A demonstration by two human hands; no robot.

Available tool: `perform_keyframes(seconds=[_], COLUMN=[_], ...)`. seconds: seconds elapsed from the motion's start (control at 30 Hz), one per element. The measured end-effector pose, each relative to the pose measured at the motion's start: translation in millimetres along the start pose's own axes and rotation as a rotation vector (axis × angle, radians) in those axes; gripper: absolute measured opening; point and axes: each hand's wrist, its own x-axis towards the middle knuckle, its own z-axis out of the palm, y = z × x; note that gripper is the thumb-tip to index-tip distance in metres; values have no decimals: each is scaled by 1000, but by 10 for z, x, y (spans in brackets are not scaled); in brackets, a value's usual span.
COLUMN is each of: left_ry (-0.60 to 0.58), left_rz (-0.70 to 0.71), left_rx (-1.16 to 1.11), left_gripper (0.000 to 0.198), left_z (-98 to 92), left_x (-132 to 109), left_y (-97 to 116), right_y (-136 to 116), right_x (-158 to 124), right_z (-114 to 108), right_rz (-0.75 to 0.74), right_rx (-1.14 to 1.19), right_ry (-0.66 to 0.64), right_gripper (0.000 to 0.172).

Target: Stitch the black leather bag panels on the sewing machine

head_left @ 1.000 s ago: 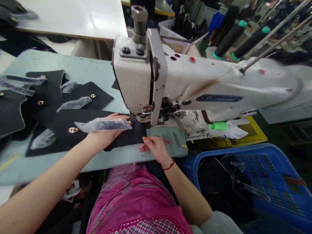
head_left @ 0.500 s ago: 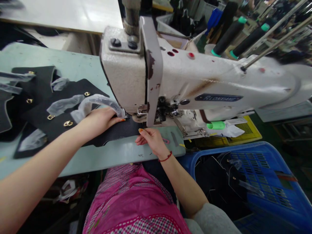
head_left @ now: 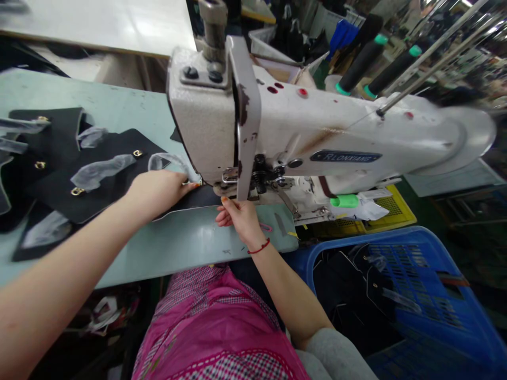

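Observation:
A black panel (head_left: 202, 198) with a pale edge lies under the needle area of the white sewing machine (head_left: 209, 121). My left hand (head_left: 158, 192) rests on it, thumb pointing toward the presser foot and fingers partly hidden, holding the panel at a strip of clear plastic wrap (head_left: 174, 160). Close to the panel's front edge, right by the foot, my right hand (head_left: 240, 217) has its fingers curled and thumb against the forefinger. That pinch seems to be on the panel's edge. Needle and stitch line are hidden behind the machine head.
More black panels (head_left: 103, 150) with gold fittings and plastic-wrapped parts lie to the left on the pale green table (head_left: 130, 105). A blue basket (head_left: 428, 237) of black pieces stands at lower right, near a yellow crate (head_left: 396, 211). Two thread cones (head_left: 360, 66) stand behind the machine.
The black panel's front edge has shifted away from me toward the machine. My left hand has moved slightly with it; my right hand stays beside the foot. The view has shifted a little.

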Motion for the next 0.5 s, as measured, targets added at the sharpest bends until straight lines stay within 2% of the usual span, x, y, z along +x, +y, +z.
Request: perform_keyframes(seconds=[0.07, 0.1, 0.13, 0.17, 0.23, 0.27, 0.33, 0.4, 0.5], left_ry=[116, 161, 148, 44, -158, -195, -169, -106, 15], left_rz=[19, 26, 17, -14, -205, -306, -418, -437, -494], left_rx=[-19, -180, -447, -771, -1351, -1561, -1817, -1892, -1823], left_gripper=[41, 43, 46, 48, 46, 44, 51, 55, 43], left_z=[2, 61, 157, 283, 565, 690, 848, 878, 810], left_x=[-290, -453, -609, -744, -910, -928, -848, -680, -465], left_y=[195, 294, 390, 477, 616, 666, 725, 742, 736], right_y=[14, 24, 35, 47, 69, 77, 85, 83, 76], right_x=[4, 6, 9, 12, 19, 22, 29, 29, 8], right_z=[19, 25, 29, 32, 36, 38, 40, 40, 38], right_rz=[-17, -28, -40, -51, -69, -76, -94, -125, -170], right_rx=[7, 9, 9, 7, 1, -3, -17, -44, -72], right_ry=[20, 25, 30, 36, 51, 59, 73, 81, 90], right_gripper=[55, 55, 54, 54, 53, 52, 52, 52, 51])
